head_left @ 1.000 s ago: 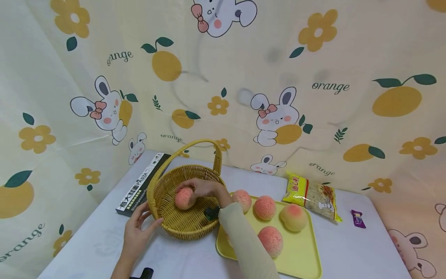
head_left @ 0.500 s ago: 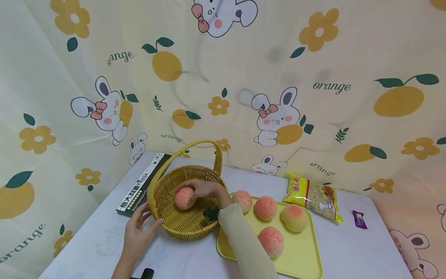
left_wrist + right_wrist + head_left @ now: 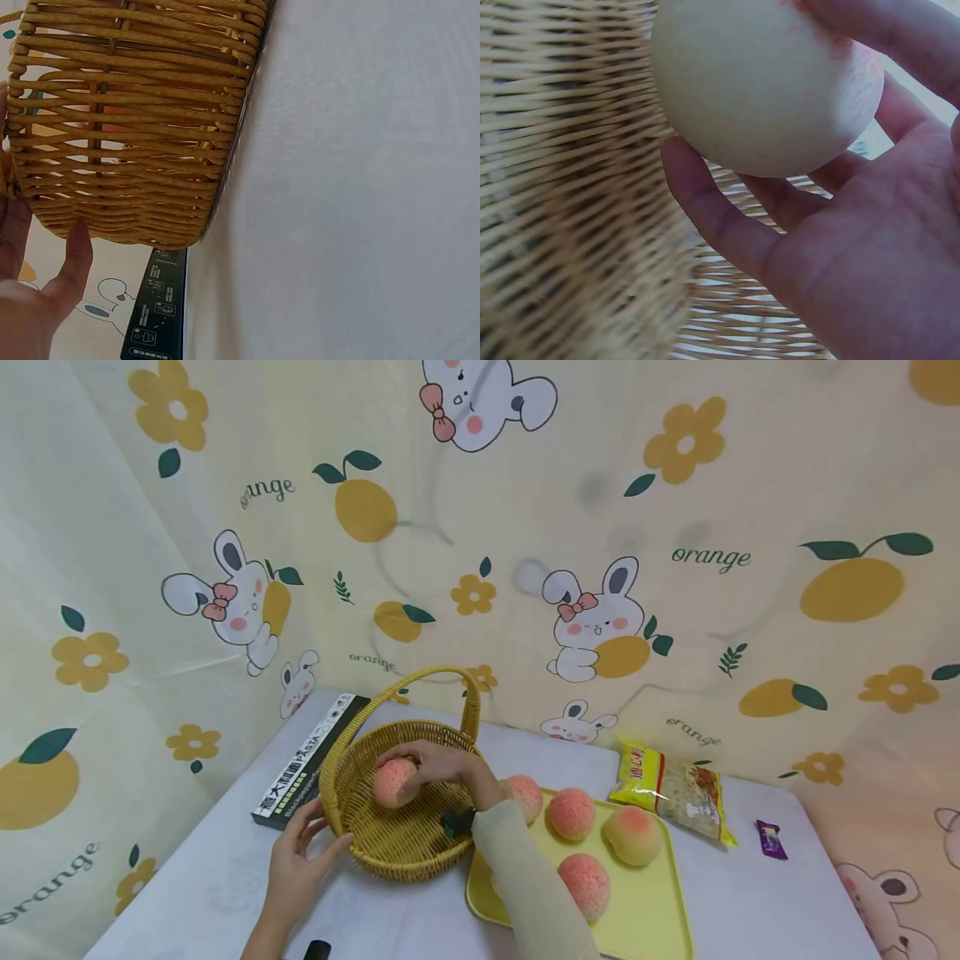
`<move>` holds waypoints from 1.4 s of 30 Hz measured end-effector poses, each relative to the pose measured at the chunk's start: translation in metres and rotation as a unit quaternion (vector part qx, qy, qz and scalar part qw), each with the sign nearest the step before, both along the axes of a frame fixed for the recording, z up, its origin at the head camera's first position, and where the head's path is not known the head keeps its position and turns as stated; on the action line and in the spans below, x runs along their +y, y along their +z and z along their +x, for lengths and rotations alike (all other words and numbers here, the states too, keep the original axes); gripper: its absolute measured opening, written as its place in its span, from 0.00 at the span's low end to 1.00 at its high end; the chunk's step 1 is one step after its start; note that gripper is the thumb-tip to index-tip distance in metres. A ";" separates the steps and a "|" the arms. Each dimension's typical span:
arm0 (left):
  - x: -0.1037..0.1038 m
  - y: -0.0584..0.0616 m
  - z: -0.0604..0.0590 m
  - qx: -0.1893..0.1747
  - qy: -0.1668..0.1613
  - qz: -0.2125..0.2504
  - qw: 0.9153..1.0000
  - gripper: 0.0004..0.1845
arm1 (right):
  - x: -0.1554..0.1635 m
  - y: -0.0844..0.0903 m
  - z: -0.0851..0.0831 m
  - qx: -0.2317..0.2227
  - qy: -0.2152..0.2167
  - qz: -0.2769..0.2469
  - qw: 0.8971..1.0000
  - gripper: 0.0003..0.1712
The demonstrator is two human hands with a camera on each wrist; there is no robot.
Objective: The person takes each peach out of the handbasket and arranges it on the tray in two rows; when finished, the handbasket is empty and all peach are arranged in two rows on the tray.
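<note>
I am looking at the peach (image 3: 394, 781). It is sitting inside the basket (image 3: 405, 839), and the right hand (image 3: 438, 767) is curling its fingers (image 3: 727, 225) round it. It is round and looks smooth, so I think it is light and could roll or slip. I think holding it round the middle is best.

The left hand (image 3: 300, 852) is resting with straight fingers on the near rim of the basket. The basket looks stiff and light to me.

Four more peaches are lying on the yellow tray (image 3: 652, 910), just beside the basket. A black box (image 3: 307, 760) is lying behind the basket, and it is showing the word "PASTA". A yellow bag (image 3: 671, 787) is lying past the tray, and I cannot read its writing. The curtain (image 3: 708, 556) behind is saying "orange".
</note>
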State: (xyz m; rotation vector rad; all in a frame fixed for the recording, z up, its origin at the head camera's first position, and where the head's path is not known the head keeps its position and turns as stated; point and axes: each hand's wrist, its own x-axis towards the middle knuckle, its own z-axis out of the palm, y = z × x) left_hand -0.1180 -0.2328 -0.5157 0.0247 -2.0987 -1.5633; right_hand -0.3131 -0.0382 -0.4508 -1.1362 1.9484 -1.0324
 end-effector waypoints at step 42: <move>0.005 0.002 0.002 -0.001 0.004 0.009 1.000 0.35 | 0.272 0.051 0.076 0.058 -0.180 -0.057 0.980 0.30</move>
